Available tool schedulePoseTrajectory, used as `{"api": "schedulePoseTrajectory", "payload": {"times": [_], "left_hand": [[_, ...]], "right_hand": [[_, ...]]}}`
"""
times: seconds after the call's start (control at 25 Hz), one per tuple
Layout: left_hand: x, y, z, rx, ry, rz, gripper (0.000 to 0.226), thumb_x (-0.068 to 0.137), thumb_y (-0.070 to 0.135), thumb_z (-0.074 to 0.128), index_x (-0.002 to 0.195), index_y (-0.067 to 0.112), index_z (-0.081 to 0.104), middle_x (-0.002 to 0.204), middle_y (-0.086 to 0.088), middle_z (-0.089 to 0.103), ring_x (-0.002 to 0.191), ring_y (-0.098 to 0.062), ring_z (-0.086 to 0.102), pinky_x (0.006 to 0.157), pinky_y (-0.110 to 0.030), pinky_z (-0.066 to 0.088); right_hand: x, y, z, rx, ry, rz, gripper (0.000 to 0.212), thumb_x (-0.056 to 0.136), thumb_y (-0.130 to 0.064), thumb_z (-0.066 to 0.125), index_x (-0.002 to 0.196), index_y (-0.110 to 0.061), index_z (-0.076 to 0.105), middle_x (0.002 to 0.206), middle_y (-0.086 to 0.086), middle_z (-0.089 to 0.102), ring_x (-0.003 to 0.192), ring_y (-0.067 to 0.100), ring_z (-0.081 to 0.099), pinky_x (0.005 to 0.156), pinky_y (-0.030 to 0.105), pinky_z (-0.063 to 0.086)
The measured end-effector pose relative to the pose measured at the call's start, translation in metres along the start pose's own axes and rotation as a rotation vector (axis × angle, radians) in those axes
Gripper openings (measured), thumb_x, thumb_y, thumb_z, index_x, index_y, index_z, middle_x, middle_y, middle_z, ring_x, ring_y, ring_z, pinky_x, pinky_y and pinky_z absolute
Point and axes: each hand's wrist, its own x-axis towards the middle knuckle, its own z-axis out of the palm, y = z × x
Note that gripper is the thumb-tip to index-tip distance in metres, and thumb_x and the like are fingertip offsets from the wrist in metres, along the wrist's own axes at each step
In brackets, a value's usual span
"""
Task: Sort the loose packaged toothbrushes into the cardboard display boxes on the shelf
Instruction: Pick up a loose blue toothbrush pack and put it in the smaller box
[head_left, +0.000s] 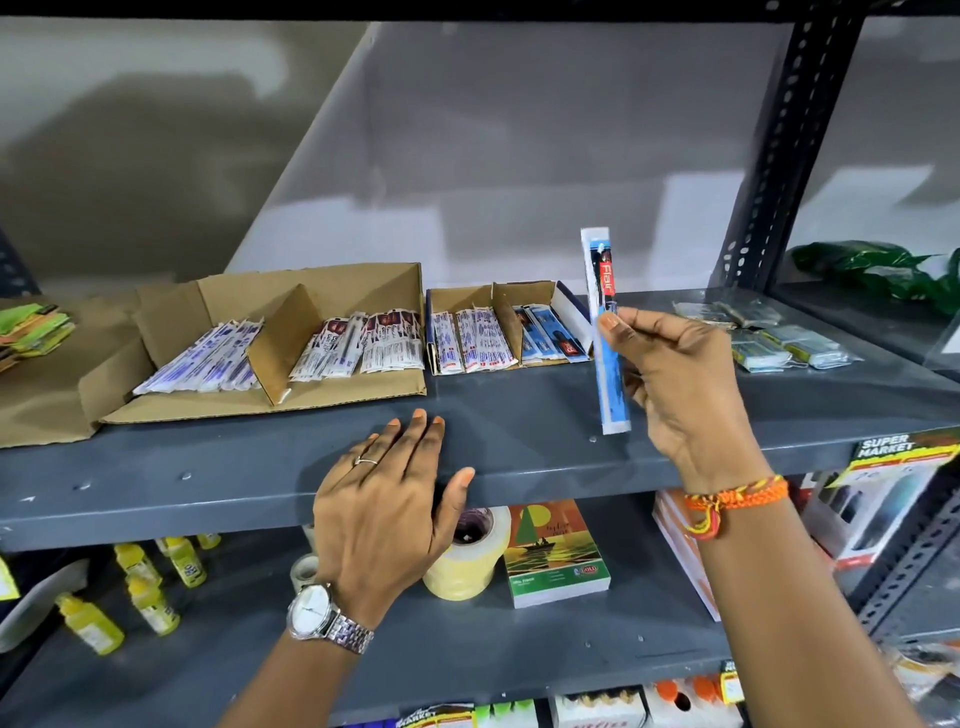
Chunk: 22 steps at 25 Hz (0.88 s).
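Observation:
My right hand (675, 384) holds a blue packaged toothbrush (605, 291) upright above the grey shelf (519, 415), just right of the small cardboard display box (519, 299). That box has two compartments, white-and-red packs on the left and blue packs on the right. A larger cardboard display box (311, 395) to the left holds purple-and-white packs in one compartment and dark red ones in the other. My left hand (384, 499) rests flat on the shelf's front edge, fingers spread, holding nothing.
Loose pale packets (779, 345) lie on the shelf at the right, beside a slotted steel upright (774, 156). Green and orange packs (31, 332) sit at far left. The lower shelf holds yellow bottles (150, 587), tape rolls (467, 556) and a notepad (556, 551).

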Motion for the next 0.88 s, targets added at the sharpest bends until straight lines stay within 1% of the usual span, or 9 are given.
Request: {"api": "schedulePoseTrajectory", "payload": {"times": [0.12,0.2,0.28,0.36,0.56,0.68,0.76,0.84,0.88], "left_hand": [[0.0,0.0,0.0,0.013,0.01,0.005,0.065,0.109,0.049,0.024,0.125,0.009,0.073,0.127,-0.009,0.074,0.115,-0.028,0.072,0.091,-0.039,0.05],[0.001,0.002,-0.001,0.001,0.019,-0.012,0.064,0.11,0.047,0.023,0.123,0.01,0.074,0.125,-0.008,0.075,0.114,-0.028,0.073,0.09,-0.039,0.049],[0.002,0.004,-0.001,-0.013,0.034,-0.04,0.062,0.11,0.044,0.024,0.121,0.011,0.075,0.123,-0.007,0.075,0.113,-0.027,0.073,0.089,-0.038,0.051],[0.003,0.006,-0.002,-0.021,0.051,-0.063,0.059,0.11,0.041,0.026,0.12,0.011,0.076,0.122,-0.006,0.076,0.113,-0.026,0.073,0.089,-0.038,0.052],[0.003,0.008,-0.001,-0.016,0.068,-0.073,0.057,0.11,0.038,0.027,0.119,0.012,0.076,0.121,-0.005,0.077,0.113,-0.024,0.073,0.089,-0.036,0.052],[0.002,0.007,0.001,-0.009,0.08,-0.067,0.057,0.109,0.038,0.027,0.119,0.013,0.077,0.121,-0.004,0.077,0.114,-0.024,0.073,0.09,-0.036,0.051],[0.001,0.007,0.002,0.0,0.091,-0.061,0.056,0.109,0.038,0.028,0.118,0.014,0.077,0.12,-0.003,0.077,0.113,-0.023,0.073,0.089,-0.036,0.052],[0.001,0.006,0.003,0.008,0.103,-0.053,0.054,0.109,0.038,0.03,0.117,0.014,0.078,0.119,-0.003,0.077,0.112,-0.022,0.074,0.088,-0.036,0.051],[0.001,0.006,0.004,0.012,0.11,-0.049,0.054,0.108,0.038,0.031,0.116,0.014,0.078,0.119,-0.003,0.077,0.111,-0.022,0.074,0.088,-0.036,0.051]], "right_hand": [[-0.015,-0.005,0.007,0.053,-0.043,-0.028,0.014,0.078,-0.013,0.079,0.089,-0.006,0.075,0.073,0.008,0.074,0.058,0.016,0.059,0.055,0.025,0.047],[-0.023,-0.008,0.01,0.058,-0.078,-0.04,0.013,0.078,-0.012,0.078,0.088,-0.005,0.075,0.072,0.006,0.075,0.06,0.016,0.062,0.054,0.024,0.05],[-0.028,-0.008,0.012,0.043,-0.088,-0.043,0.013,0.078,-0.011,0.078,0.089,-0.005,0.075,0.069,0.002,0.075,0.057,0.01,0.064,0.052,0.022,0.051],[-0.029,-0.008,0.014,0.033,-0.081,-0.03,0.013,0.078,-0.011,0.078,0.089,-0.005,0.074,0.068,0.001,0.075,0.057,0.009,0.064,0.052,0.021,0.051],[-0.021,-0.004,0.017,0.04,-0.098,-0.033,0.007,0.078,-0.011,0.079,0.084,-0.011,0.075,0.069,0.001,0.076,0.06,0.013,0.066,0.055,0.024,0.053],[-0.003,-0.011,0.014,0.06,-0.119,-0.021,0.005,0.078,-0.008,0.078,0.081,-0.012,0.075,0.069,0.001,0.076,0.064,0.018,0.065,0.06,0.027,0.054],[0.017,-0.019,0.012,-0.004,-0.124,-0.024,0.009,0.078,-0.003,0.077,0.079,-0.012,0.073,0.067,0.001,0.074,0.062,0.016,0.064,0.06,0.026,0.053],[0.047,-0.025,0.016,-0.172,-0.115,-0.05,0.012,0.08,0.001,0.075,0.085,-0.008,0.069,0.072,0.006,0.071,0.061,0.014,0.064,0.056,0.023,0.054],[0.064,-0.027,0.022,-0.282,-0.113,-0.06,0.015,0.079,0.002,0.075,0.089,-0.006,0.068,0.075,0.008,0.07,0.063,0.015,0.065,0.057,0.024,0.056]]}}
